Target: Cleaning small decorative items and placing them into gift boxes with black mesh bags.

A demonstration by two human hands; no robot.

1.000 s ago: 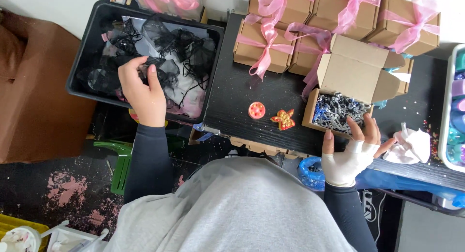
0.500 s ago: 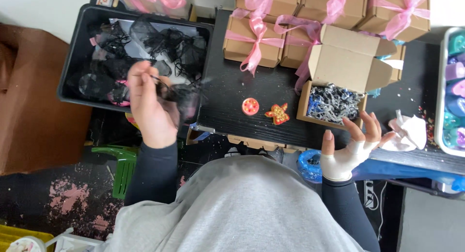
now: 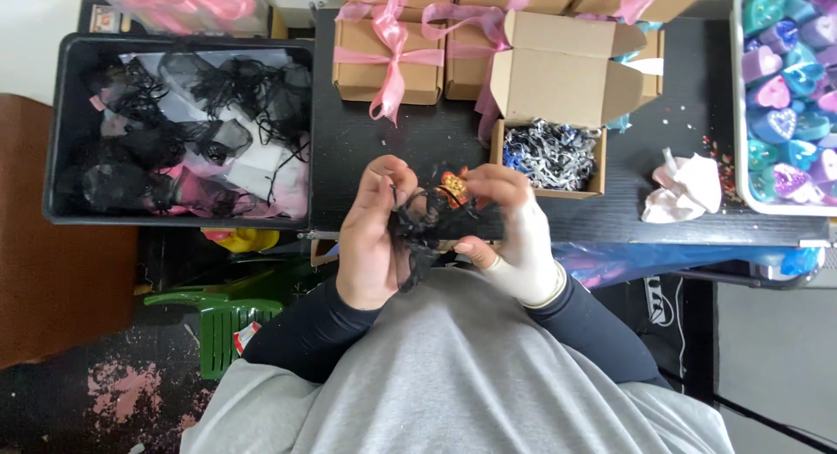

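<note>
Both my hands are together over the front edge of the black table (image 3: 680,131). My left hand (image 3: 370,240) and my right hand (image 3: 510,232) hold a small black mesh drawstring pouch (image 3: 423,223) between them. An orange star-shaped piece (image 3: 452,186) shows just above the pouch, between my fingers. Whether it is in the pouch or on the table I cannot tell. An open cardboard box (image 3: 558,96) with shredded grey and blue filler (image 3: 551,153) stands right behind my right hand.
A black bin (image 3: 61,136) of more black mesh pouches sits at the left. Closed cardboard boxes with pink ribbons (image 3: 388,57) line the back. A crumpled pink tissue (image 3: 684,188) and a white tray of coloured heart pieces (image 3: 785,88) are on the right.
My left hand has come from the black bin to the table's front with a mesh pouch. My right hand has left the table edge and joined it on the pouch.
</note>
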